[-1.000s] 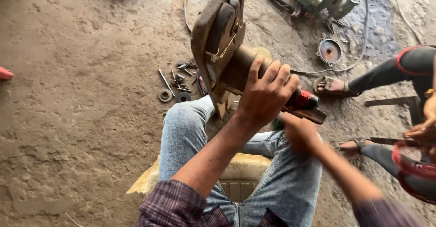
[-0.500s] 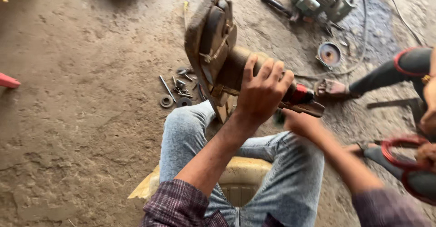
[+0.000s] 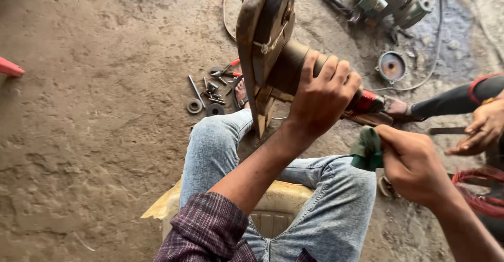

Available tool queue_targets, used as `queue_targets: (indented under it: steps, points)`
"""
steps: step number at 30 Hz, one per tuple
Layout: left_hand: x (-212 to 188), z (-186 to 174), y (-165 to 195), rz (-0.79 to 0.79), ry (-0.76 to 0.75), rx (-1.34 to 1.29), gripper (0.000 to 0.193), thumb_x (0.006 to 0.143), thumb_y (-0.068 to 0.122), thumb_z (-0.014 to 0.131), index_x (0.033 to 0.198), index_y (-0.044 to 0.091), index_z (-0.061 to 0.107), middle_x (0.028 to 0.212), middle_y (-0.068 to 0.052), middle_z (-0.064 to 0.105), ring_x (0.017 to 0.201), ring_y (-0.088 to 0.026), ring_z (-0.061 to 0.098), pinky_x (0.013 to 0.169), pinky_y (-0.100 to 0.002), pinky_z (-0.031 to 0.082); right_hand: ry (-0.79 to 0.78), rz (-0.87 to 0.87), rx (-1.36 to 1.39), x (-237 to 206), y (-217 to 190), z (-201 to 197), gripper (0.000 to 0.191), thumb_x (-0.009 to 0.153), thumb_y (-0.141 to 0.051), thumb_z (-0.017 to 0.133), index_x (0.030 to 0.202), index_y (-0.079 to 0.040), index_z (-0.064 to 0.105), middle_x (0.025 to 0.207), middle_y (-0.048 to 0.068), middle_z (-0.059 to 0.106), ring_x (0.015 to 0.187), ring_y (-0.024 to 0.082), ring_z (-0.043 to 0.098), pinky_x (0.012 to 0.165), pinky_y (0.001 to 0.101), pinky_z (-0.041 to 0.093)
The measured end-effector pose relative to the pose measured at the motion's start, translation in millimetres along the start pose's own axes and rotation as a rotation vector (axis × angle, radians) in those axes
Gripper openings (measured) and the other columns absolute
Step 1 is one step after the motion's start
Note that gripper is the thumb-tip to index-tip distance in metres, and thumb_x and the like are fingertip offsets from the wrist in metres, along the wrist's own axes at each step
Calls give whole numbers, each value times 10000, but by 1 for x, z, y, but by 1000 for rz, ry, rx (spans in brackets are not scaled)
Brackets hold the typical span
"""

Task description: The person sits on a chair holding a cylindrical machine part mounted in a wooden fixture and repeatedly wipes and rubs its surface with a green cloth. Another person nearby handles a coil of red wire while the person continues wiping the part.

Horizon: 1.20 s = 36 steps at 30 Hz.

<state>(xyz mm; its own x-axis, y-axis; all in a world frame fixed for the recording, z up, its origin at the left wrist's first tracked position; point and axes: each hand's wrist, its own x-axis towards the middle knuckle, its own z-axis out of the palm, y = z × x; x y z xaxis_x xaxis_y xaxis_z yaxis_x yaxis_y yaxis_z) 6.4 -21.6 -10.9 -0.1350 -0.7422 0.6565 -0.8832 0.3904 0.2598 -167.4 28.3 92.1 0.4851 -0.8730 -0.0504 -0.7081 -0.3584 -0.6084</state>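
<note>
From the head camera: the left hand (image 3: 323, 97) wraps its fingers around the brown cylindrical body of a motor part (image 3: 273, 47) — held above the knees, its flat plate upward. The right hand (image 3: 412, 162) grips a green cloth (image 3: 366, 149) just beside the part's red end. Washers (image 3: 202, 106) lie on the dirt floor (image 3: 94, 136).

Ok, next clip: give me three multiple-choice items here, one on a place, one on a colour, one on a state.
1. Where do the loose washers lie?
A. on the dirt floor
B. on the person's lap
C. in a tray

2. What colour is the cloth in the right hand?
A. white
B. green
C. yellow

3. What is the left hand doing?
A. hanging free
B. resting flat on a knee
C. gripping the brown machine body

Key: 1 A, they sit on bare ground by the foot. 2 B, green shows above the fist. 3 C, fingers wrap the housing.
</note>
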Motion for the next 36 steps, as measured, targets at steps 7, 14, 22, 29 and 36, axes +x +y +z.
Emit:
queue_targets:
  steps: [7, 14, 22, 29, 36]
  points:
    - [2, 6, 17, 38, -39, -2, 217, 961, 214, 608, 1137, 135, 709, 1216, -88, 660, 1217, -265, 588, 1167, -600, 310, 9, 14, 81, -21, 23, 6, 145, 807, 66, 503, 894, -12, 590, 735, 179, 569, 649, 340, 585, 634, 411, 480]
    - [2, -2, 25, 78, -69, -30, 192, 995, 160, 606, 1150, 147, 718, 1231, -68, 660, 1258, -246, 595, 1194, -575, 300, -11, -8, 154, -29, 5, 10, 58, 872, 17, 556, 889, -20, 597, 751, 155, 638, 676, 330, 648, 640, 428, 481]
    - [1, -23, 23, 81, -69, -25, 216, 961, 105, 622, 1150, 140, 723, 1205, -59, 671, 1219, -249, 608, 1177, -577, 308, 10, -52, 126, -41, -15, -1, 43, 865, -3, 601, 906, -10, 590, 776, 180, 640, 747, 369, 643, 661, 441, 485]
    - [-3, -20, 19, 75, -92, -23, 192, 961, 168, 628, 1122, 144, 729, 1180, -77, 677, 1210, -259, 613, 1168, -595, 322, 6, 80, 214, -35, -21, -25, 156, 824, 74, 501, 888, 4, 625, 735, 135, 678, 649, 232, 667, 654, 382, 536]
    - [-11, -9, 23, 82, -68, -80, 228, 966, 172, 617, 1169, 142, 718, 1236, -78, 678, 1250, -257, 602, 1198, -590, 303, 155, -7, 206, 19, 24, -51, 287, 875, 89, 412, 963, 12, 674, 802, 96, 711, 675, 145, 653, 647, 335, 541]
